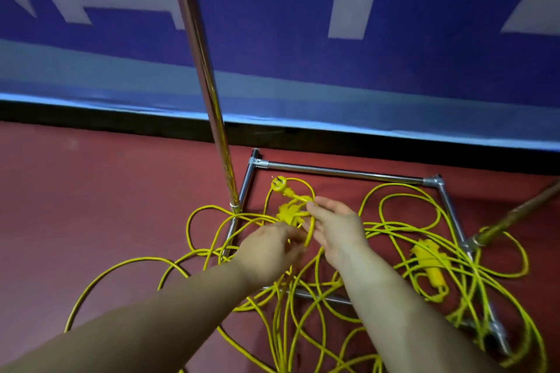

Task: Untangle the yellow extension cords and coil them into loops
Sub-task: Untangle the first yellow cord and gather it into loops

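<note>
Yellow extension cords (403,230) lie in a loose tangle on the red floor, woven over and through a chrome frame. A yellow plug (279,184) with metal prongs sticks up just beyond my hands, joined to a knotted clump of cord (288,214). My right hand (336,227) pinches a cord strand next to that clump, between thumb and fingers. My left hand (269,247) grips the cord just below the clump; its fingertips are partly blurred. A yellow socket block (430,260) rests in the tangle to the right.
A chrome tube frame (342,172) lies flat on the red floor (91,191), with an upright chrome pole (200,48) rising at its left corner. A slanted pole (515,215) enters from the right. A blue and white banner (303,24) hangs behind.
</note>
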The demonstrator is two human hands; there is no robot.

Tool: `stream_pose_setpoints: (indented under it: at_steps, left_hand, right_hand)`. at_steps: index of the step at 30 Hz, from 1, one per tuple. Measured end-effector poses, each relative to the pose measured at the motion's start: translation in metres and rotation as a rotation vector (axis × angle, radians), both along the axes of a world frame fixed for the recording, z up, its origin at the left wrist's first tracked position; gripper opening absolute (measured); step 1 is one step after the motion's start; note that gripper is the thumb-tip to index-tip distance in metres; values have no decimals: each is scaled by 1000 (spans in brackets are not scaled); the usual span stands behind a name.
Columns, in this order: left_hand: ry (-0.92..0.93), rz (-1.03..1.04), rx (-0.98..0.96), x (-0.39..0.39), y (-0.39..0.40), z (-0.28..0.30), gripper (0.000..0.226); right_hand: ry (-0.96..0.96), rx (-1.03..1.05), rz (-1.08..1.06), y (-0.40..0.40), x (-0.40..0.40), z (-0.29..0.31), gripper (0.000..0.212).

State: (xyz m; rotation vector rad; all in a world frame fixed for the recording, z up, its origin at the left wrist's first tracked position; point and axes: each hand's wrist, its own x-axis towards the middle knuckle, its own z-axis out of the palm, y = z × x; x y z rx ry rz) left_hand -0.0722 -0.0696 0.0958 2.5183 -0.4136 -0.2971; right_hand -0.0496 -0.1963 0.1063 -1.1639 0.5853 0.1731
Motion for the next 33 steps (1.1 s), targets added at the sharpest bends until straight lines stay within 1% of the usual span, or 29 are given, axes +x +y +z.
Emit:
stream_pose_setpoints:
  at_steps: [2, 4, 5, 6, 7, 8, 9, 10, 11, 12, 13, 15, 18, 22, 25, 27, 30, 33]
  left_hand:
    - [-25, 15, 43, -19, 1, 25, 20]
    - [-16, 110, -14, -37, 5, 44, 22]
    - [30, 194, -122, -47, 6, 55, 27]
    - [117, 310, -307, -55, 6, 65, 31]
    - [249, 441, -544, -63, 4, 78, 33]
    - [425, 549, -762, -69, -1, 91, 37]
    - [597, 606, -941, -75, -7, 104, 43]
    - [729, 605, -1064, -80, -13, 116, 50]
    - [816, 578, -1163, -86, -20, 128, 56]
    - [862, 541, -1234, -93, -28, 141, 60]
    - [871, 511, -1272, -101, -36, 152, 60]
    - [839, 476, -1292, -116, -49, 168, 50]
    - [824, 416, -1340, -133, -62, 183, 40]
    - [843, 237, -1387, -150, -76, 203, 27]
    - [807, 78, -1267, -161, -83, 205, 31]
    - [745, 9, -1196, -166, -79, 202, 38]
    - [698, -6, -1173, -171, -62, 197, 39]
    - [659, 18, -1145, -171, -42, 197, 37]
  right_hand:
    - [-48, -93, -12, -10, -24, 27, 17]
    - [-90, -177, -9, -22, -50, 48, 15]
    - [-119, -216, -3, -28, -64, 58, 15]
    - [-152, -244, 2, -35, -76, 68, 16]
    - [-189, -263, 7, -43, -87, 79, 16]
    - [-227, -273, 12, -49, -98, 91, 15]
    - [-262, -275, 23, -55, -108, 104, 15]
    - [-294, -271, 42, -61, -118, 115, 15]
    - [-327, -269, 67, -66, -127, 126, 16]
    - [-358, -269, 88, -70, -136, 137, 17]
    - [-387, -280, 100, -75, -144, 146, 18]
    - [-435, -304, 106, -86, -157, 163, 18]
    - [-447, -299, 140, -105, -173, 186, 19]
    - [-440, -278, 179, -125, -191, 200, 24]
    - [-404, -266, 168, -124, -202, 199, 26]
    - [-391, -340, 198, -119, -207, 196, 26]
    - [-404, -420, 284, -109, -213, 197, 20]
    - [-415, -424, 310, -95, -215, 202, 5]
